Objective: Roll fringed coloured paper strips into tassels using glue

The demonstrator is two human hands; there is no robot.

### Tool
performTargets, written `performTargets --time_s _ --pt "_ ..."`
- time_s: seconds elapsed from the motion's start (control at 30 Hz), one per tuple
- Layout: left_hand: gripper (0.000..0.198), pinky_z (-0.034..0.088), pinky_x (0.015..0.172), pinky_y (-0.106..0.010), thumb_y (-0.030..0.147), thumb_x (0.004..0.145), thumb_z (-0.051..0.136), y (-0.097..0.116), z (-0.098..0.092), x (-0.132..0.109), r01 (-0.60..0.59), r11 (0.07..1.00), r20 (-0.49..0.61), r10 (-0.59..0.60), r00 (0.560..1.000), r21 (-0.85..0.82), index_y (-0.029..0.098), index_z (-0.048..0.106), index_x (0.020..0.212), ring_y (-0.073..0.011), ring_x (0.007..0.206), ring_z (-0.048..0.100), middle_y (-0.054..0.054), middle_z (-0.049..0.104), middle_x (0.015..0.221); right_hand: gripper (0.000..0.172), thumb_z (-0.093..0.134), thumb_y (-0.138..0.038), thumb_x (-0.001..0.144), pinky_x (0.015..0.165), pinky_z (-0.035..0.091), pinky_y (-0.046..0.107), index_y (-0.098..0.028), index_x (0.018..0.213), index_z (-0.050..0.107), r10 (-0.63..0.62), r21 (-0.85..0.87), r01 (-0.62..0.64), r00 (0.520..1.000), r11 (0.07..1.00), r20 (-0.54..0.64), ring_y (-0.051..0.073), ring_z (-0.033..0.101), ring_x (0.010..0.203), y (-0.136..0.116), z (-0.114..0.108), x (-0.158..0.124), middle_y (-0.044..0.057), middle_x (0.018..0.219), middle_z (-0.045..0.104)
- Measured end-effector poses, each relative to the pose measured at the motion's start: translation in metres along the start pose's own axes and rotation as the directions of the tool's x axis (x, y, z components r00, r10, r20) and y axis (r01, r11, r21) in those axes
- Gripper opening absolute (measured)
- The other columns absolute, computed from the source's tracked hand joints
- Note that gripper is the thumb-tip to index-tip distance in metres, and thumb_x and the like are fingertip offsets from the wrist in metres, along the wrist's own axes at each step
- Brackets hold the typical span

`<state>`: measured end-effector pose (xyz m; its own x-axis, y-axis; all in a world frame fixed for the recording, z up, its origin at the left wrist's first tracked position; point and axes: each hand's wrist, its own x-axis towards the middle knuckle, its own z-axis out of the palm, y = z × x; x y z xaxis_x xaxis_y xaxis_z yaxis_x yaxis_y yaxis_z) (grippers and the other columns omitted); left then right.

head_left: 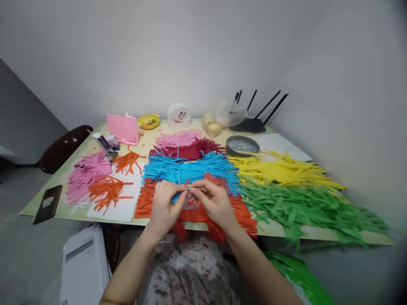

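My left hand point(165, 203) and my right hand point(213, 201) meet over the table's front edge, fingertips pinched close together. Between them is something small and thin, too blurred to make out, with a bit of blue and orange at the fingertips. Under and around the hands lie orange fringed strips point(145, 199), with blue fringed strips point(190, 169) behind them. Dark red fringe point(189, 151) and pink fringe point(178, 137) lie farther back. Two orange tassels point(106, 192) rest on white paper point(127, 207) at the left.
Yellow fringe point(282, 169) and green fringe point(292, 207) cover the right side. A phone point(47, 204) lies at the left edge. Farther back are a pink stand point(123, 129), yellow dish point(149, 121), grey bowl point(242, 145), plastic bag point(224, 114) and black router point(249, 125).
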<state>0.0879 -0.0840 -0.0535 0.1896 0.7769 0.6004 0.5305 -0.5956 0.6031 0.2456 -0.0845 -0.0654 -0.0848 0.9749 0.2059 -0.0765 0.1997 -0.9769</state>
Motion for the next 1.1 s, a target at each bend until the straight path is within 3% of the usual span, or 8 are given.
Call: performTargets --time_s 0.13,0.3,0.43,0.53,0.63,0.73,0.87,1.1 --pt "0.012 0.044 0.075 -0.032 0.023 0.089 0.059 -0.001 0.002 -0.004 0.035 0.998 0.021 -0.034 0.999 -0.05 0.02 0.068 0.082 -0.0176 0.077 0.06 -0.003 0.07 0.078 0.018 0.065 -0.039 0.085 0.06 0.053 0.028 -0.021 0.085 0.067 -0.06 -0.157 0.052 0.997 0.986 -0.048 0.017 0.066 0.064 0.001 0.003 -0.004 0.003 0.073 0.07" --pt "0.01 0.05 0.068 -0.025 0.024 0.086 0.062 -0.002 0.011 -0.007 0.297 0.88 0.056 -0.297 0.953 -0.37 0.017 0.065 0.08 -0.0147 0.07 0.065 -0.002 0.07 0.075 0.024 0.067 -0.045 0.081 0.049 0.044 0.025 -0.021 0.082 0.064 0.025 0.073 -0.016 0.992 0.997 -0.122 0.012 0.054 0.05 0.01 0.015 -0.005 -0.002 0.059 0.061" --pt "0.009 0.053 0.069 -0.024 0.025 0.085 0.062 -0.003 0.014 -0.007 0.365 0.773 0.136 -0.347 0.928 -0.519 0.016 0.065 0.085 -0.0151 0.073 0.068 -0.004 0.072 0.079 0.023 0.069 -0.043 0.078 0.053 0.046 0.026 -0.021 0.081 0.064 0.026 0.099 -0.008 0.983 0.995 -0.182 0.012 0.055 0.053 0.016 0.02 -0.002 -0.002 0.06 0.062" --pt "0.01 0.053 0.072 -0.024 0.025 0.086 0.06 -0.005 0.014 -0.009 0.381 0.759 0.154 -0.355 0.922 -0.529 0.016 0.063 0.091 -0.0154 0.078 0.069 -0.005 0.073 0.088 0.021 0.07 -0.042 0.077 0.055 0.047 0.027 -0.021 0.08 0.066 0.027 0.049 -0.018 0.979 0.999 -0.201 0.014 0.057 0.055 0.016 0.019 0.001 -0.002 0.06 0.062" --pt "0.007 0.052 0.071 -0.023 0.024 0.086 0.06 -0.009 0.016 -0.012 0.382 0.769 0.115 -0.38 0.918 -0.512 0.017 0.059 0.088 -0.0139 0.074 0.069 -0.004 0.071 0.083 0.021 0.071 -0.041 0.074 0.054 0.047 0.027 -0.021 0.08 0.068 0.043 0.001 -0.043 0.993 0.999 -0.111 0.014 0.056 0.053 0.015 0.013 0.005 -0.003 0.054 0.059" --pt "0.01 0.052 0.068 -0.023 0.026 0.086 0.06 -0.013 0.018 -0.013 0.419 0.714 0.163 -0.401 0.901 -0.561 0.017 0.057 0.088 -0.0135 0.068 0.069 -0.004 0.071 0.081 0.02 0.069 -0.04 0.077 0.054 0.047 0.026 -0.02 0.076 0.068 0.031 -0.029 -0.033 0.997 0.999 -0.067 0.014 0.057 0.053 0.012 0.005 0.007 -0.001 0.058 0.063" --pt "0.019 0.054 0.065 -0.024 0.031 0.081 0.066 -0.014 0.019 -0.009 0.478 0.639 0.255 -0.414 0.874 -0.603 0.016 0.062 0.093 -0.0158 0.071 0.07 -0.005 0.072 0.083 0.021 0.064 -0.037 0.082 0.054 0.046 0.024 -0.019 0.072 0.065 -0.036 -0.162 0.019 0.994 0.987 -0.105 0.014 0.06 0.057 0.007 0.001 0.007 0.0 0.062 0.066" --pt "0.018 0.053 0.066 -0.025 0.033 0.075 0.071 -0.025 0.015 -0.001 0.508 0.604 0.246 -0.466 0.85 -0.613 0.016 0.067 0.081 -0.0159 0.069 0.067 -0.003 0.071 0.074 0.019 0.062 -0.03 0.085 0.048 0.039 0.021 -0.018 0.071 0.063 -0.21 -0.34 0.137 0.959 0.93 -0.188 0.01 0.05 0.05 0.0 0.007 0.009 -0.003 0.057 0.06"
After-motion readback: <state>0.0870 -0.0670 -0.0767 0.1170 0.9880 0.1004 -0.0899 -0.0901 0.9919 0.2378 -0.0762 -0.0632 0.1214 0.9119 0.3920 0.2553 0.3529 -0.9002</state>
